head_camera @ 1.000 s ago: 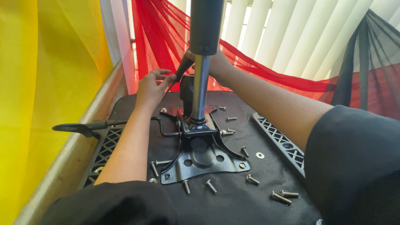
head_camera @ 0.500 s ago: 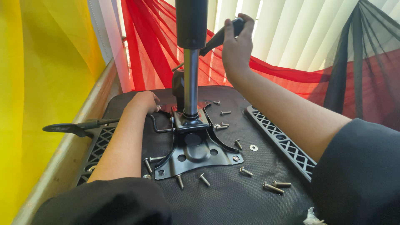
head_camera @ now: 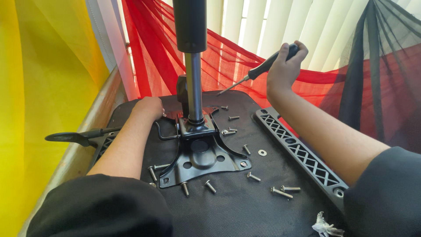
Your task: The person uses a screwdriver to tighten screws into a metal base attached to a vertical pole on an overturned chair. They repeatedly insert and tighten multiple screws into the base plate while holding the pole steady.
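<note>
- Overhead, the right hand (head_camera: 284, 70) is raised clear of the work, its fingers wrapped in a fist round the black handle of a screwdriver (head_camera: 258, 71), whose shaft slants down and toward the left hand with its tip in the air, touching nothing.
- The left hand (head_camera: 149, 108) lies low on the upturned seat underside (head_camera: 245, 210), curled beside the near corner of the black mounting plate (head_camera: 201, 160); whether its fingers pinch a screw cannot be told, as they are turned away from the camera.
- Between the two hands rises the gas-lift column (head_camera: 193, 74), seated upright in the hub of the plate, which lies flat on the seat just below the left wrist.
- Loose screws (head_camera: 280, 192) are scattered round the plate, most of them on the right-hand side and nearer the body; a single washer (head_camera: 262, 152) lies just beyond the plate's right corner.
- A ribbed plastic bracket (head_camera: 302, 158) runs under the right forearm; a lever handle (head_camera: 72, 137) juts out beyond the left elbow.
- Judged good practice: each screw is best set square in its hole, the driver tip brought down in line with the screw rather than slanted, and all corners started loosely before any is tightened, the left hand steadying the plate against the column's lean.
</note>
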